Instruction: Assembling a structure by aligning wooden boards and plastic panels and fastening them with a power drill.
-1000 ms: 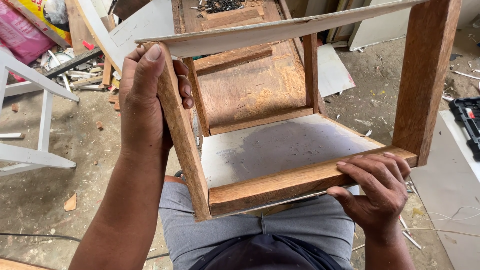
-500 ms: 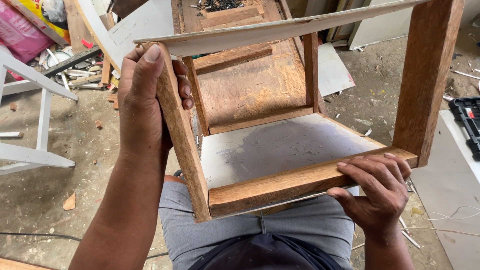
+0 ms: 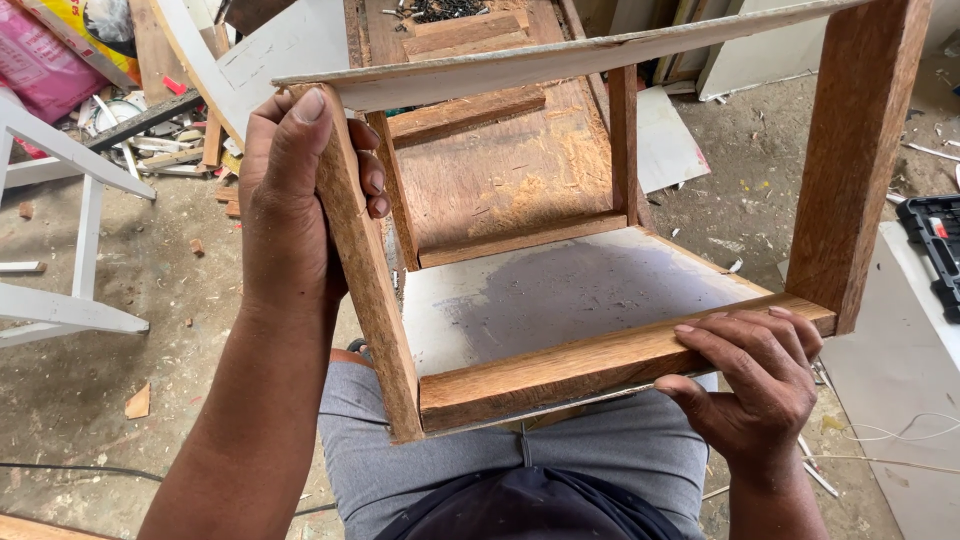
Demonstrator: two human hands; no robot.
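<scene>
A dusty concrete floor strewn with wood scraps lies under daylight, with a white-painted frame at left and white boards at right.

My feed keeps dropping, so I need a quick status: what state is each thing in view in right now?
Wooden frame: held up over the lap, tilted.
Left hand: wrapped around the frame's left upright.
Right hand: gripping the frame's near bottom rail.
White panel: set inside the frame, grey smudge across it.
White stand: on the floor at left, untouched.
Black case: open, at the right edge.
</scene>
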